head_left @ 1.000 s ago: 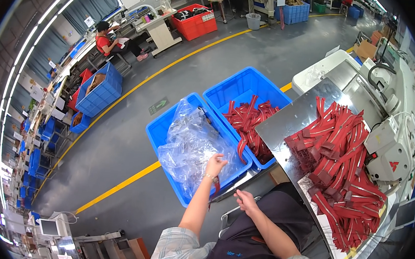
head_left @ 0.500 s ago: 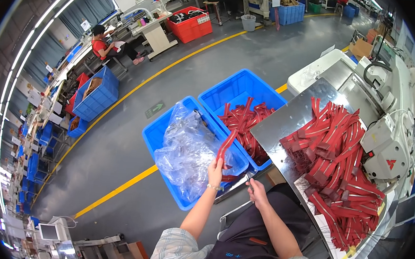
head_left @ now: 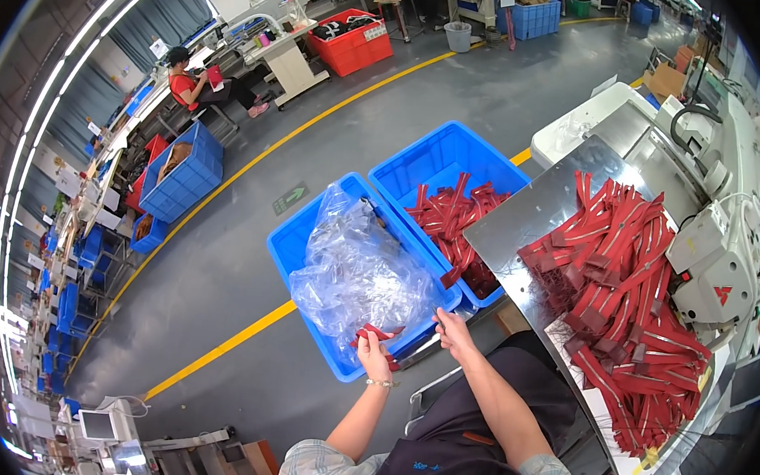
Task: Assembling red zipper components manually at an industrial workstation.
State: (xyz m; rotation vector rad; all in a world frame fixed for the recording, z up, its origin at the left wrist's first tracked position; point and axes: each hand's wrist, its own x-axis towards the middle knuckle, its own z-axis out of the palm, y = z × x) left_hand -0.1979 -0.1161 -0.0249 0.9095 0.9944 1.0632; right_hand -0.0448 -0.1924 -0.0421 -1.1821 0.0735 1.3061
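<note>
At the near rim of the bagged bin (head_left: 294, 247), I see my left hand (head_left: 374, 355) pinching a red strip (head_left: 379, 335), long axis toward 2 o'clock. Right hand (head_left: 453, 329) sits just beside at 2 o'clock, fingers loosely curled, holding nothing I can see.

Garment factory: sewing machine (head_left: 715, 264), blue bins (head_left: 190, 172).

The left hand (head_left: 374, 355) pinches a red strip (head_left: 376, 335) over the plastic-lined blue bin (head_left: 294, 249); the right hand (head_left: 453, 331) sits at three o'clock.
</note>
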